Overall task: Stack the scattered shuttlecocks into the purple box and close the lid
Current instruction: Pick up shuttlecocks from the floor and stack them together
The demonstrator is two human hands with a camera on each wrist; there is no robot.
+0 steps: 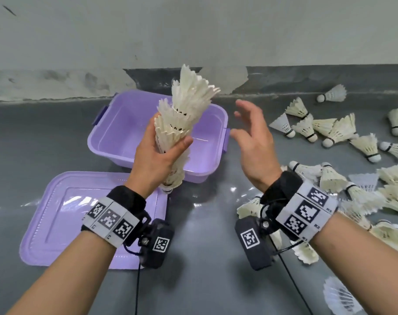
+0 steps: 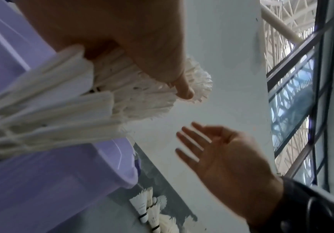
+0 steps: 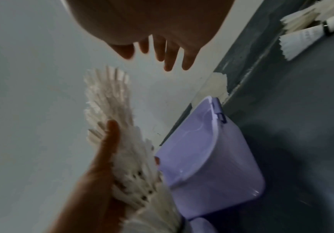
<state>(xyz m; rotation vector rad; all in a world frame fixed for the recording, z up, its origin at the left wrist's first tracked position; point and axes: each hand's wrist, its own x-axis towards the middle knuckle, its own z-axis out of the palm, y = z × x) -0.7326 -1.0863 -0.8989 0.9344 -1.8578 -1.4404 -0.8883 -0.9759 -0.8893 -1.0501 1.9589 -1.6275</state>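
Observation:
My left hand (image 1: 158,153) grips a long stack of nested white shuttlecocks (image 1: 184,114), held upright and leaning right over the near edge of the open purple box (image 1: 116,142). The box looks empty inside. In the left wrist view the stack (image 2: 66,100) runs under my thumb. My right hand (image 1: 252,137) hovers open beside the box's right side, fingers spread, holding nothing, a short way from the stack (image 3: 110,100). The purple lid (image 1: 57,214) lies flat on the floor near my left forearm.
Many loose shuttlecocks (image 1: 329,130) lie scattered on the grey floor to the right, more near my right wrist (image 1: 389,196). A grey wall (image 1: 193,30) stands just behind the box. A window with bars (image 2: 293,110) shows in the left wrist view.

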